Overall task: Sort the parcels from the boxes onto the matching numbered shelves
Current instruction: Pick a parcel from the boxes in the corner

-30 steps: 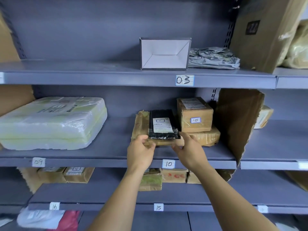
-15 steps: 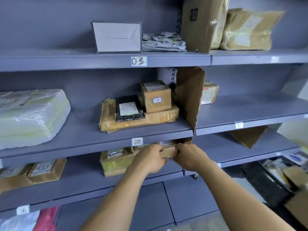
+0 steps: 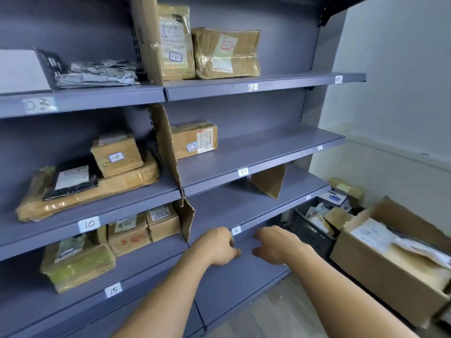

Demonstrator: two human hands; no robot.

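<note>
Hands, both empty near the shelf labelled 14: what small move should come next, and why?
Probably the right hand should reach down to the box on the floor for a parcel. It and the left hand hold nothing by shelf 14, while the box and the crate beside it hold parcels.

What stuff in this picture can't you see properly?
All in the head view:
- White box, top left: cut off by the left edge.
- Cardboard box, bottom right: its far end is cut off by the right edge.
- Shelf tag, far right: too small to read.
- Parcels in the black crate: partly hidden by its wall and by each other.
- Label on the black parcel: writing too small.
</note>
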